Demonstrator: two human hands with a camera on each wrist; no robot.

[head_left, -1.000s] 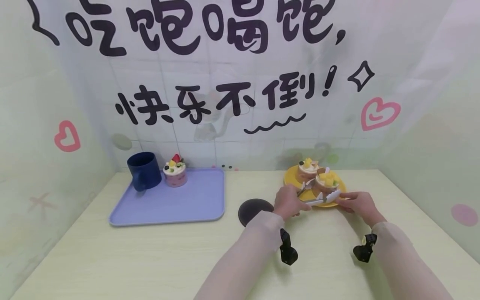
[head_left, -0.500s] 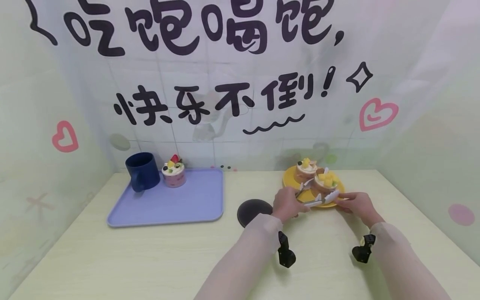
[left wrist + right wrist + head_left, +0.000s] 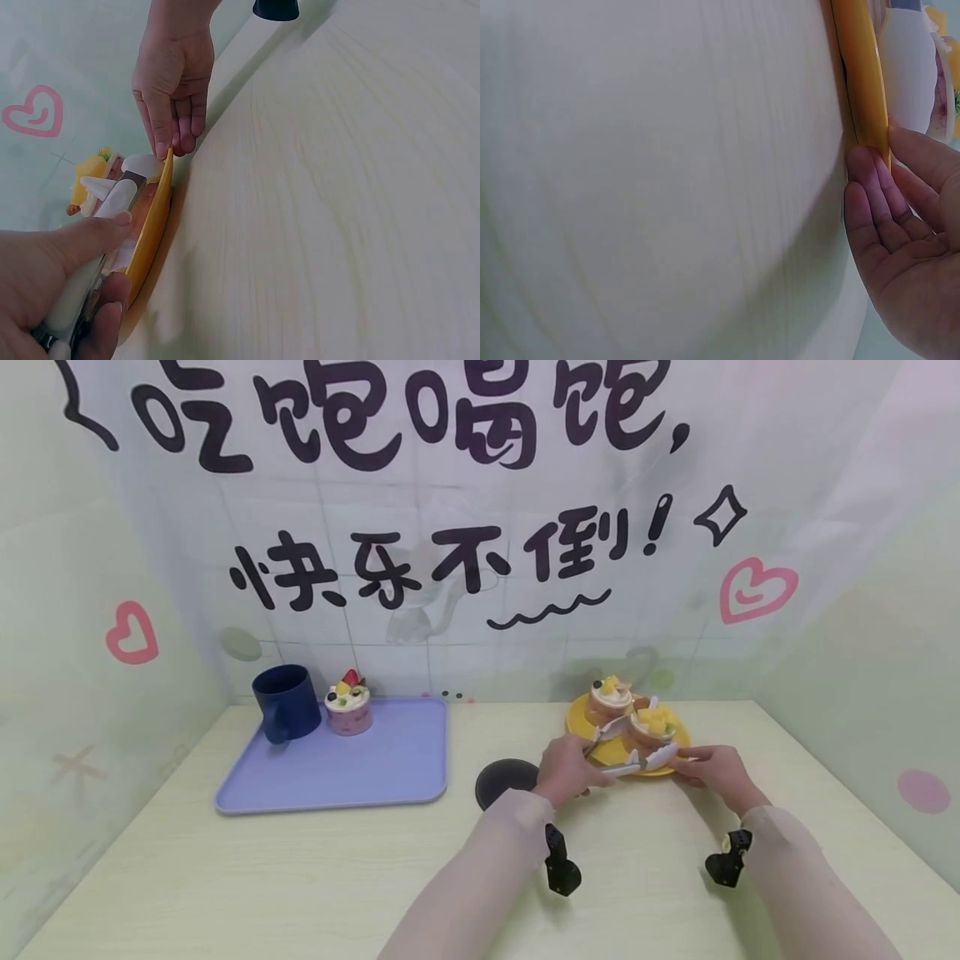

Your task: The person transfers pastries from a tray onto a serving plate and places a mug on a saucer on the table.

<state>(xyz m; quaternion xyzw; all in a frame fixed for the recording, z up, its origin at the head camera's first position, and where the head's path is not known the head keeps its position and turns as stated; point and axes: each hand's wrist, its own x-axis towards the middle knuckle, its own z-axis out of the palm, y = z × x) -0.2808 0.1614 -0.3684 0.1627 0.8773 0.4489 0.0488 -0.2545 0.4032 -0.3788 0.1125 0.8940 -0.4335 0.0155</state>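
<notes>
My left hand [image 3: 567,770] grips a pair of tongs [image 3: 622,768] with white tips, seen close in the left wrist view. Its spread arms reach over a yellow plate [image 3: 678,760], one on each side of the front dessert cup [image 3: 651,727], which is topped with yellow fruit cubes. Whether the tips touch that cup is unclear. Behind it on the plate stands a second dessert cup [image 3: 609,697] with cream and mixed fruit. My right hand [image 3: 716,772] pinches the plate's near right rim, thumb above and fingers below, as the right wrist view [image 3: 911,225] shows.
A round black coaster [image 3: 504,781] lies left of my left hand, partly covered by it. Farther left, a lilac tray [image 3: 352,785] bears a navy mug [image 3: 288,702] and a strawberry-topped dessert cup [image 3: 349,710]. Walls stand behind and on both sides.
My left hand has shifted slightly left with the tongs. The rear dessert cup has slid a little left on the plate. My right hand stays on the rim.
</notes>
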